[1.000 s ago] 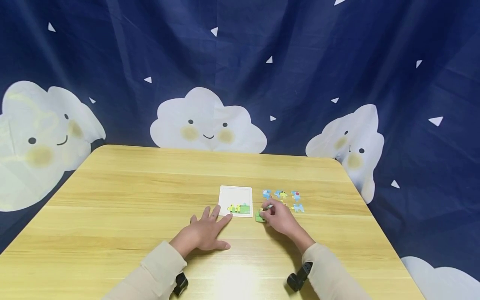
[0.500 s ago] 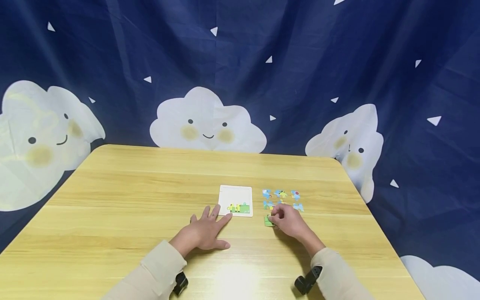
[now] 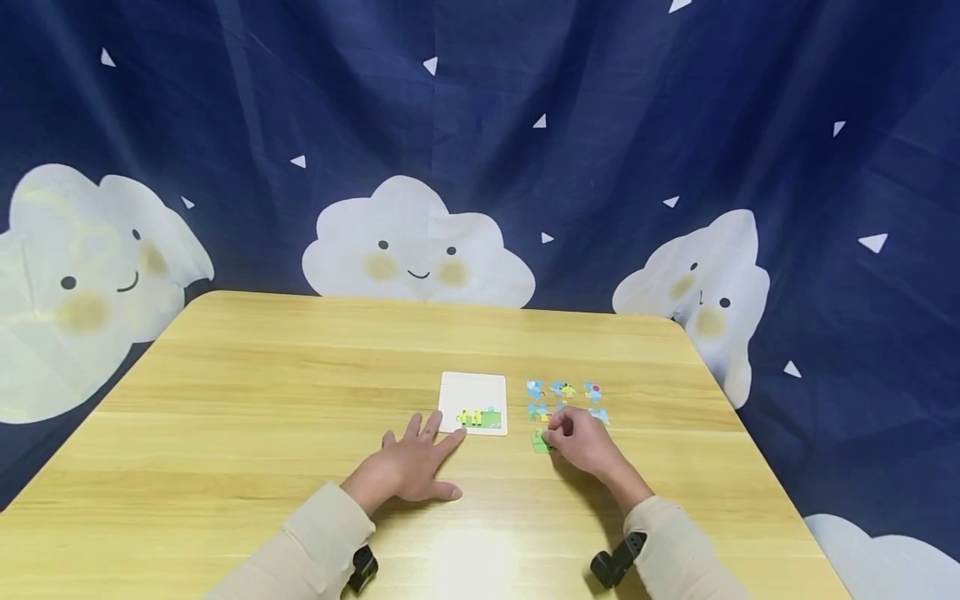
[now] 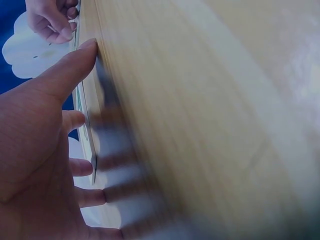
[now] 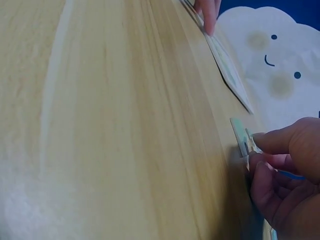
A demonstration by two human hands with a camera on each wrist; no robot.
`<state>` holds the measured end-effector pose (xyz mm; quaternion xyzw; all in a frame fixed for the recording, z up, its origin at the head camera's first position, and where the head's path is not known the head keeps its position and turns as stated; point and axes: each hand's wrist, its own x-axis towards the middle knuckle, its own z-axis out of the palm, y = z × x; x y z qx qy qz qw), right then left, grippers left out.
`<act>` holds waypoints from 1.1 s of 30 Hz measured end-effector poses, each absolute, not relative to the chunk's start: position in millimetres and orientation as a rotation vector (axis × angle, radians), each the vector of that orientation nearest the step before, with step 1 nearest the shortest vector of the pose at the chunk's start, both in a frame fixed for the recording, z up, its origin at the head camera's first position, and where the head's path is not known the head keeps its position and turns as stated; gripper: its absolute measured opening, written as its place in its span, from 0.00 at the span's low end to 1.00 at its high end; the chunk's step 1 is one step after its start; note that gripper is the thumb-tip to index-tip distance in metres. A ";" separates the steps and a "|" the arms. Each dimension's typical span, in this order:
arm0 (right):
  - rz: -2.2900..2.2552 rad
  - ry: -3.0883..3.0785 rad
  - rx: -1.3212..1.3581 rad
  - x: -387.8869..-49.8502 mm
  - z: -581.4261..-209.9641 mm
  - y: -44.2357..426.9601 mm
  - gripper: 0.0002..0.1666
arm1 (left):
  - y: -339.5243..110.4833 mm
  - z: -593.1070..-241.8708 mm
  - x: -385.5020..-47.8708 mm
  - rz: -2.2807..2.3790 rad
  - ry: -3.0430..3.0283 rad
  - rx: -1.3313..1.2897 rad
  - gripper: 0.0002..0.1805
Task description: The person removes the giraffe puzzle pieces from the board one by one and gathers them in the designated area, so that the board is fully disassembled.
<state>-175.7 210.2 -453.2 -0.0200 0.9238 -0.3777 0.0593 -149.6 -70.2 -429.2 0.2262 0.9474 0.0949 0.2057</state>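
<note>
My left hand [image 3: 412, 467] lies spread on the table, its fingertips at the lower-left corner of a white puzzle tray [image 3: 472, 387]. Along the tray's bottom, green and yellow puzzle pieces [image 3: 480, 417] are set in. To the right of the tray, my right hand [image 3: 585, 442] pinches a small puzzle piece [image 5: 252, 142] between thumb and finger, partly hidden by them. Right at those fingertips, a green piece [image 3: 539, 442] shows low against the table; whether it is separate from the pinched one I cannot tell. The left wrist view shows the left fingers straight and apart.
Loose blue and yellow puzzle pieces [image 3: 563, 388] lie in rows just beyond the right hand, some partly covered by it. The wooden table [image 3: 300, 358] ends at a dark blue curtain [image 3: 480, 125] with white clouds.
My right hand has moved a little right and toward me from beside the tray, the green piece shifting with it. Over the last half second it barely moves. My left hand stays put.
</note>
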 end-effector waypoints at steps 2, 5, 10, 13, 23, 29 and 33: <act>-1.141 2.810 -0.058 -176.6 -452.5 210.8 0.05 | -69.7 -429.5 -149.4 0.267 2.638 0.632 0.46; -1.147 2.826 -0.084 -178.7 -450.2 208.8 0.05 | -69.4 -429.2 -149.0 0.272 2.639 0.628 0.46; -1.186 2.830 -0.148 -182.3 -446.4 199.5 0.05 | -69.6 -428.2 -149.2 0.267 2.642 0.632 0.45; -1.191 2.840 -0.192 -184.3 -445.2 191.8 0.05 | -69.8 -428.1 -149.7 0.261 2.643 0.633 0.46; -1.209 2.838 -0.291 -192.0 -443.7 165.3 0.09 | -68.5 -433.7 -151.5 0.231 2.654 0.628 0.46; -1.208 2.796 -0.341 -199.2 -443.8 151.2 0.08 | -68.8 -434.0 -151.8 0.232 2.656 0.630 0.46; -1.167 2.761 -0.410 -204.6 -443.0 141.4 0.09 | -68.7 -432.5 -151.0 0.235 2.659 0.635 0.46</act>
